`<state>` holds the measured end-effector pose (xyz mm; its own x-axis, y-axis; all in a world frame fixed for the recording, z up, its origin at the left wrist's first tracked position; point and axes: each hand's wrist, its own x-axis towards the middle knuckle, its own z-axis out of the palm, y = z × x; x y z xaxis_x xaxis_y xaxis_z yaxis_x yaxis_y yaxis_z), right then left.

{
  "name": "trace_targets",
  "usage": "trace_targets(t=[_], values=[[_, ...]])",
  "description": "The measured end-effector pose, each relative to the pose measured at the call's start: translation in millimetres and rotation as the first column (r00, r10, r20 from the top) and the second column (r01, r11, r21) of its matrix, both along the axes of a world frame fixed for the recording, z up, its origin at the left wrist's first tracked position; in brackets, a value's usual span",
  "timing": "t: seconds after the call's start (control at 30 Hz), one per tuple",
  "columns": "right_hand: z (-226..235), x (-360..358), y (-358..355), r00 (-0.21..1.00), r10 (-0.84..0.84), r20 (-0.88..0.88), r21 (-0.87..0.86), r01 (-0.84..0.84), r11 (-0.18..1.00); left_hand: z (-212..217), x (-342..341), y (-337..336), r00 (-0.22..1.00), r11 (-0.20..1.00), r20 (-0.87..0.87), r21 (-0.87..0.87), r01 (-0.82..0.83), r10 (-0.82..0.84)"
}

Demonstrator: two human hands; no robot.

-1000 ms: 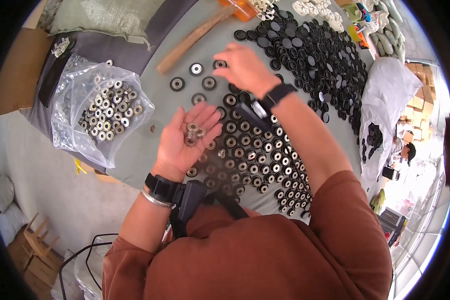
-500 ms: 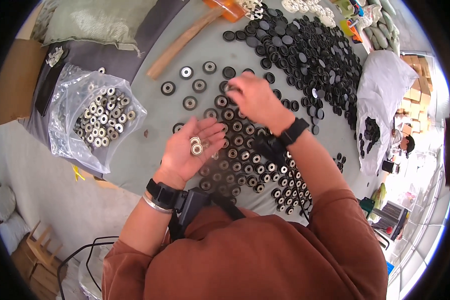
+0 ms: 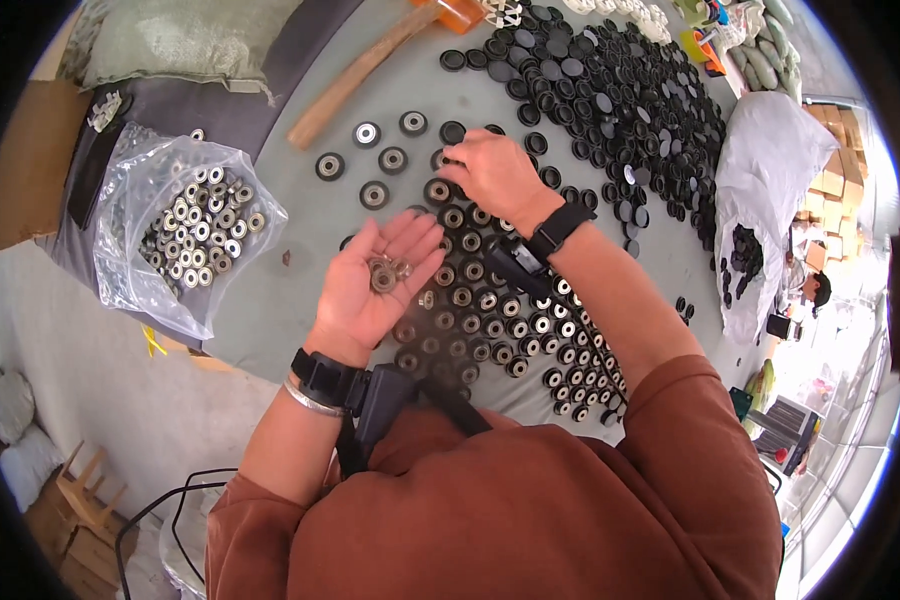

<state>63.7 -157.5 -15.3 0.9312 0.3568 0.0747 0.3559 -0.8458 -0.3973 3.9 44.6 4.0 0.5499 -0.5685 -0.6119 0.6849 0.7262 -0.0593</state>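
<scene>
Clear bag of loose metal bearings at the left of the bench; places taken from it. Right of the bag, the left hand lies palm up, fingers spread wide and nearly straight, a few small bearings loose in the palm. Farther right of the bag and a little higher, the right hand is palm down, fingers narrow, tips at a black wheel; cannot tell whether a bearing sits between them. Right of the bag, past the left hand, many black wheels with metal centers stand close together. Hammer above and right of the bag; heap of black round pieces far right of it.
</scene>
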Motion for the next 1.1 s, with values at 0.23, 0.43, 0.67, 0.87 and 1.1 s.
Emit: trace_targets(t=[0.23, 0.43, 0.67, 0.87, 1.1], values=[[43, -54, 47, 0.941, 0.329, -0.073, 0.449, -0.264, 0.854, -24, -2, 1, 0.982, 0.985, 0.189, -0.167, 0.051, -0.018], [50, -40, 30, 0.945, 0.256, -0.203, 0.344, -0.176, 0.922, -6, -3, -9, 0.994, 0.992, 0.111, -0.125, 0.035, -0.021], [-2, 28, -21, 0.990, -0.132, 0.047, 0.210, 0.120, 0.970, -8, -8, -9, 0.995, 0.993, -0.008, 0.074, 0.095, -0.095], [-17, 36, -13, 0.986, -0.162, -0.026, 0.255, 0.163, 0.953, -7, -8, -1, 0.998, 0.997, 0.003, 0.057, 0.059, -0.059], [-10, 44, -24, 0.995, 0.037, 0.088, -0.015, -0.036, 0.999, -3, 1, -6, 0.999, 1.000, 0.050, 0.027, 0.016, -0.017]])
